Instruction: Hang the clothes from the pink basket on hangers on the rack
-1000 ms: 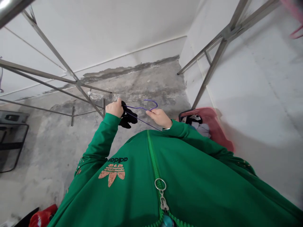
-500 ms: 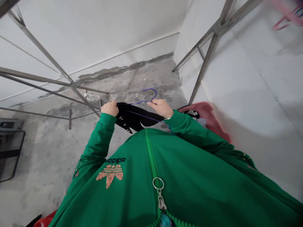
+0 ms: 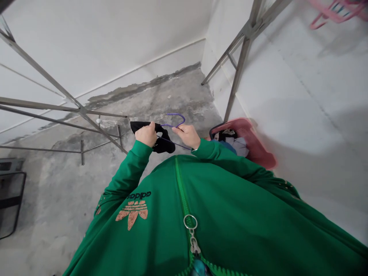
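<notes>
above the rough grey concrete floor (image 3: 178, 96), left of a pink plastic basket (image 3: 255, 145), the left hand (image 3: 146, 135) grips a limp black cloth garment (image 3: 165, 145), soft and light. the right hand (image 3: 186, 136) pinches a thin purple wire hanger (image 3: 176, 114), light and springy, likely easiest held near its hook.

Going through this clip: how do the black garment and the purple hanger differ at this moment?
The hanger is thin purple wire holding a hooked shape, while the black garment is soft cloth, bunched up. The left hand grips the black garment; the right hand pinches the hanger's wire. Both are held up in front of the person, and the wire crosses the cloth.
</notes>
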A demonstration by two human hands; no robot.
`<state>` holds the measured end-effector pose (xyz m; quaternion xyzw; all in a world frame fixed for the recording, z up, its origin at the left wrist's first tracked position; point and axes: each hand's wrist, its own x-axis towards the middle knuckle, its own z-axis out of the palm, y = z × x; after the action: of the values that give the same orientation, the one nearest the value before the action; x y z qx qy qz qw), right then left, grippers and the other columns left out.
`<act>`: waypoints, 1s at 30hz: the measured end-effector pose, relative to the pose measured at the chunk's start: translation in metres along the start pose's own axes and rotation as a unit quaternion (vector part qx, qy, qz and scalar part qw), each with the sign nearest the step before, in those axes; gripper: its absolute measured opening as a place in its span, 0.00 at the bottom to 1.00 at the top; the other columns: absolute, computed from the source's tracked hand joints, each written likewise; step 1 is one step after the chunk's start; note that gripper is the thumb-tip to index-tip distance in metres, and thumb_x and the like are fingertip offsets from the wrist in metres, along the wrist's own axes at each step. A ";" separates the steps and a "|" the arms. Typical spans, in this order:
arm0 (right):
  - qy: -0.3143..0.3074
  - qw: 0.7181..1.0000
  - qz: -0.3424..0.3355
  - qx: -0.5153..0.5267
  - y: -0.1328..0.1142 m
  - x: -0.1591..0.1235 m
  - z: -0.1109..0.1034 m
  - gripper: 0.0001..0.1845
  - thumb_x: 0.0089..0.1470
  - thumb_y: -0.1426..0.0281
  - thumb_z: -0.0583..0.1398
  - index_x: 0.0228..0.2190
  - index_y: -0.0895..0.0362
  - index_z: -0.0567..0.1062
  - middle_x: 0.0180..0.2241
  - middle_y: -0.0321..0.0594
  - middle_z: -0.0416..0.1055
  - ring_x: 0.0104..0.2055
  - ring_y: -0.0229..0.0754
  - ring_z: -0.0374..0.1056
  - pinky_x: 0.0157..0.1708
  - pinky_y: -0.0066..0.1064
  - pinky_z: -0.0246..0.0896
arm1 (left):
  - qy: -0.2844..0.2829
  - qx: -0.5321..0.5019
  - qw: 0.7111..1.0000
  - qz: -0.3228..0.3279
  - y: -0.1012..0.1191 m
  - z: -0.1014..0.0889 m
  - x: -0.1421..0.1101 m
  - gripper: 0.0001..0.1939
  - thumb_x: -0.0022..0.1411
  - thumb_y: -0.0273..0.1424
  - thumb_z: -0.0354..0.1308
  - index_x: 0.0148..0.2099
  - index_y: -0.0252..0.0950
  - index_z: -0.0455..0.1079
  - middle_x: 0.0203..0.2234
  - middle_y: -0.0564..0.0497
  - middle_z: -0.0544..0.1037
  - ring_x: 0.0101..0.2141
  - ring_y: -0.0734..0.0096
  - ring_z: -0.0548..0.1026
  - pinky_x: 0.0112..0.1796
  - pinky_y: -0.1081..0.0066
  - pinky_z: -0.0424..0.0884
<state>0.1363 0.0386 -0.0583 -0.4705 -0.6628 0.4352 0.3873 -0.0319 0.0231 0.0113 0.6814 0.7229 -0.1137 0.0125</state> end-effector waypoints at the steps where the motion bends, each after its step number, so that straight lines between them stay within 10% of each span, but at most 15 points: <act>1: -0.001 1.000 -0.009 0.001 0.000 0.002 -0.002 0.27 0.56 0.50 0.52 0.16 0.56 0.62 0.19 0.37 0.63 0.25 0.36 0.60 0.30 0.30 0.55 | 0.020 0.001 1.000 0.012 -0.002 -0.001 0.001 0.23 0.64 0.31 0.44 0.59 0.37 0.64 0.44 0.36 0.75 0.46 0.49 0.74 0.42 0.59 0.68; 5: -0.021 0.997 -0.067 -0.012 -0.001 0.016 -0.016 0.23 0.57 0.56 0.53 0.17 0.58 0.66 0.23 0.39 0.68 0.28 0.37 0.64 0.32 0.30 0.56 | 0.123 -0.007 0.990 0.075 -0.014 -0.003 0.015 0.20 0.66 0.31 0.43 0.56 0.39 0.68 0.55 0.37 0.68 0.59 0.48 0.62 0.55 0.52 0.58; 9: -0.027 0.990 -0.123 -0.067 0.000 0.043 -0.033 0.21 0.58 0.58 0.54 0.20 0.59 0.69 0.26 0.40 0.69 0.29 0.37 0.64 0.34 0.31 0.58 | 0.062 -0.036 0.992 0.104 -0.019 -0.001 0.031 0.18 0.67 0.31 0.42 0.52 0.34 0.68 0.48 0.38 0.73 0.52 0.55 0.69 0.53 0.58 0.61; 15: 0.189 0.960 -0.157 -0.133 0.010 0.060 -0.049 0.16 0.59 0.57 0.53 0.34 0.57 0.71 0.38 0.45 0.67 0.44 0.45 0.63 0.48 0.40 0.58 | 0.132 -0.067 0.989 -0.024 -0.030 -0.010 0.035 0.17 0.68 0.32 0.40 0.50 0.34 0.66 0.45 0.39 0.74 0.49 0.57 0.72 0.48 0.64 0.66; 22: -0.100 0.987 -0.052 -0.114 0.036 0.005 0.027 0.11 0.59 0.63 0.53 0.36 0.58 0.70 0.32 0.45 0.72 0.35 0.45 0.68 0.36 0.35 0.60 | 0.233 -0.165 0.958 -0.011 -0.030 -0.032 0.019 0.11 0.66 0.33 0.44 0.44 0.37 0.67 0.37 0.46 0.75 0.44 0.61 0.74 0.46 0.66 0.68; 30: -0.057 0.998 0.006 -0.017 0.059 0.027 0.069 0.29 0.53 0.60 0.59 0.52 0.64 0.62 0.52 0.58 0.64 0.55 0.52 0.61 0.56 0.43 0.58 | 0.216 -0.242 0.944 0.065 0.012 -0.038 -0.023 0.09 0.65 0.31 0.46 0.41 0.36 0.67 0.33 0.48 0.76 0.38 0.66 0.75 0.41 0.69 0.70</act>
<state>0.0824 0.0602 -0.1330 -0.4558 -0.6879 0.4525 0.3381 -0.0136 0.0079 0.0507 0.7118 0.6680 0.2151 0.0280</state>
